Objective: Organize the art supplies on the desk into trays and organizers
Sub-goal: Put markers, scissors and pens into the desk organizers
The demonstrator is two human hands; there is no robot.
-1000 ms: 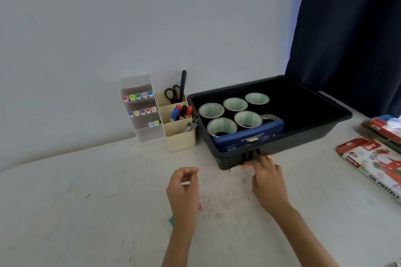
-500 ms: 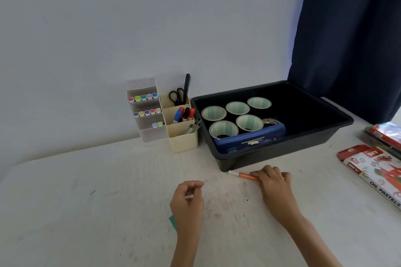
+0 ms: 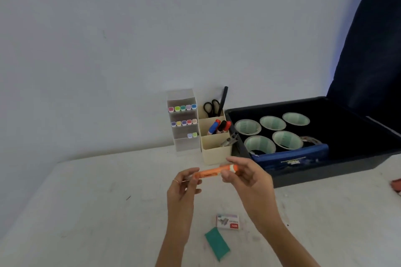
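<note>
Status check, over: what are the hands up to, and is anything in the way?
Left hand pinches one end of the orange marker, right hand grips the other. Marker held above desk, near cream organizer. Nothing blocking.

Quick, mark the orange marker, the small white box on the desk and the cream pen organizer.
Orange marker (image 3: 209, 173): head view, middle of its barrel.
Small white cardboard box (image 3: 227, 221): head view, centre of its top face.
Cream plastic pen organizer (image 3: 214, 155): head view, bare front wall.
</note>
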